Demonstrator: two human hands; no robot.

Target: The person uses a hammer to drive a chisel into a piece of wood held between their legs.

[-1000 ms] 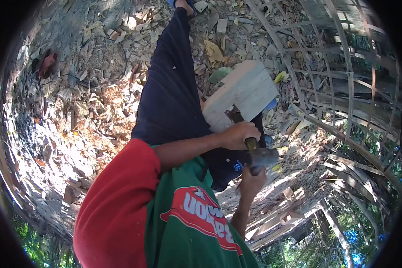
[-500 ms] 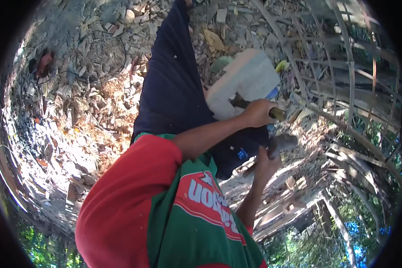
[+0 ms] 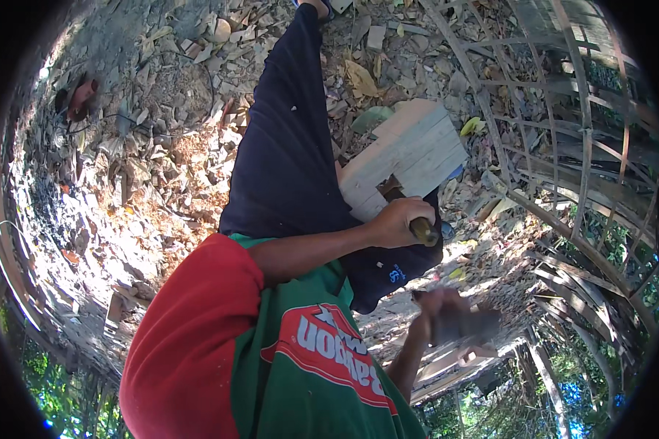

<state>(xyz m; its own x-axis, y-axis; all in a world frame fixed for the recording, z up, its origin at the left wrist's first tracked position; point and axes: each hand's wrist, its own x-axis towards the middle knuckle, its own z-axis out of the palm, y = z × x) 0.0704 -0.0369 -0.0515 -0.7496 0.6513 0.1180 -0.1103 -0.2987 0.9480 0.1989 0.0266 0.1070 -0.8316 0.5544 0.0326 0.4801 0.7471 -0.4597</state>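
A pale wooden board (image 3: pixel 425 150) lies against my bent leg, with a dark cut-out where a chisel (image 3: pixel 424 233) meets its face. My left hand (image 3: pixel 401 222) is wrapped round the chisel's handle, whose butt end sticks out past my fist. Lower and to the right, apart from the chisel, my right hand (image 3: pixel 436 301) grips what looks like a hammer. The hammer's blocky grey head (image 3: pixel 466 328) is smeared by motion. My right fingers are partly blurred, and most of the chisel's blade is hidden by my hand and the wood.
Dry leaves and wood chips (image 3: pixel 168 168) cover the ground. A lattice of thin sticks (image 3: pixel 564 124) stands along the right side. Split wood and poles (image 3: pixel 593 314) are piled at the lower right. A reddish object (image 3: pixel 83 96) lies at the far left.
My right hand and the hammer have swung away from the chisel, toward the lower right. My left hand and the chisel have shifted slightly down and left in the picture.
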